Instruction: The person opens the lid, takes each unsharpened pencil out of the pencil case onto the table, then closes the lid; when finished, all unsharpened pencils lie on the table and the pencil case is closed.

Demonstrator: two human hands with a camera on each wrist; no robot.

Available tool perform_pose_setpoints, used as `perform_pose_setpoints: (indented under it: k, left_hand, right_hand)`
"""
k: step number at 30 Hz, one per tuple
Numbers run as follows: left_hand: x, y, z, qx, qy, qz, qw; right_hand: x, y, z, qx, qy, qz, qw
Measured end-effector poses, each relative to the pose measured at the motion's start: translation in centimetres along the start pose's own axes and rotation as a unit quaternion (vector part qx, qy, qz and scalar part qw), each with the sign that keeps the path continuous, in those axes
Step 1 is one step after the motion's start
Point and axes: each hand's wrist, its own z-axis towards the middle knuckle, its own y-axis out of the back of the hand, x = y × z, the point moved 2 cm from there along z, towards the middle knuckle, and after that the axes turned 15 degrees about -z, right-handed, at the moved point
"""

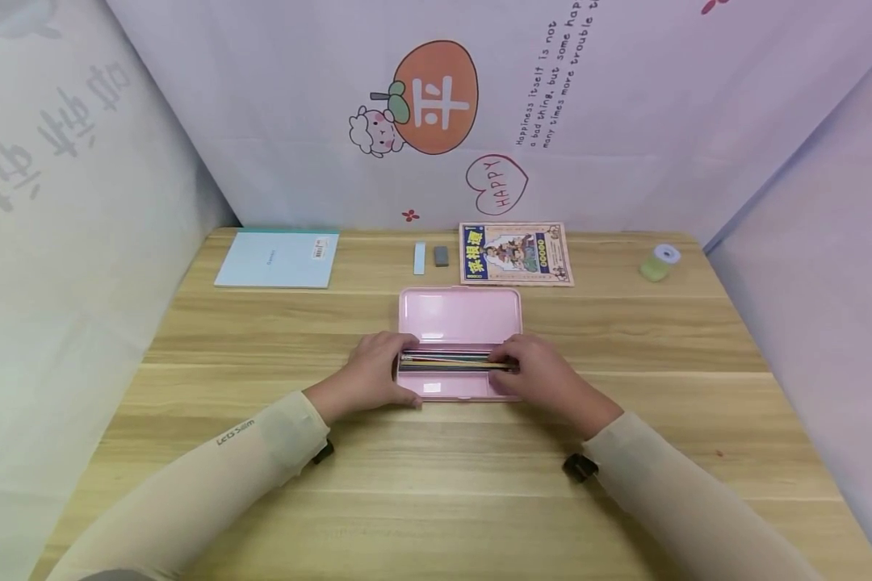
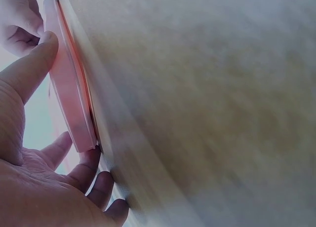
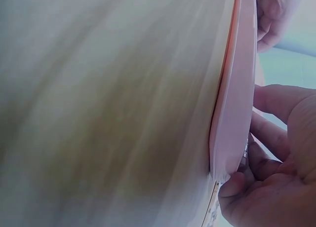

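Note:
A pink pencil case [image 1: 459, 316] lies open on the table, its lid tipped back to the far side. Several pencils [image 1: 446, 363] lie lengthwise in it as a bundle. My left hand [image 1: 369, 373] grips the case's left end, thumb along the near edge and fingers round the far side. At the other end, my right hand [image 1: 545, 381] reaches over the rim and its thumb and fingers close round the right ends of the pencils. In the right wrist view, curled fingers [image 3: 261, 163] hug the end of the case, with shiny pencil ends between them.
Behind the case lie a light blue strip [image 1: 419, 258], a grey eraser [image 1: 441, 257] and an illustrated booklet [image 1: 516, 254]. A pale blue notebook [image 1: 276, 260] is at the back left. At the back right stands a small green container with a white top [image 1: 660, 263]. Printed cloth walls enclose the wooden table [image 1: 436, 484].

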Motion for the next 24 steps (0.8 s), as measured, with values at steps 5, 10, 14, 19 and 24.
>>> perform_pose_setpoints:
  k: [5,10,14,19,24]
  left_hand:
    - [-0.12,0.00,-0.06,-0.001,-0.003,0.000,1.0000]
    - [0.05,-0.09,-0.01,-0.001,0.003,0.001,1.0000]
    - [0.22,-0.12,0.02,0.000,0.004,0.004,1.0000]
    - [0.12,-0.08,-0.10,0.001,0.002,0.004,1.0000]
    - [0.07,-0.05,-0.18,0.000,-0.003,0.000,1.0000]
  right_hand:
    - [-0.02,-0.29,0.32,0.015,-0.016,0.012,1.000]
    - [-0.13,-0.58,0.42,0.014,-0.018,0.031,0.999]
    - [0.01,-0.64,0.38,0.007,-0.010,0.048,0.999]
    - [0.30,-0.82,0.44,-0.005,-0.002,0.058,0.998]
    - [0.58,-0.78,0.28,-0.015,-0.017,0.094,0.995]
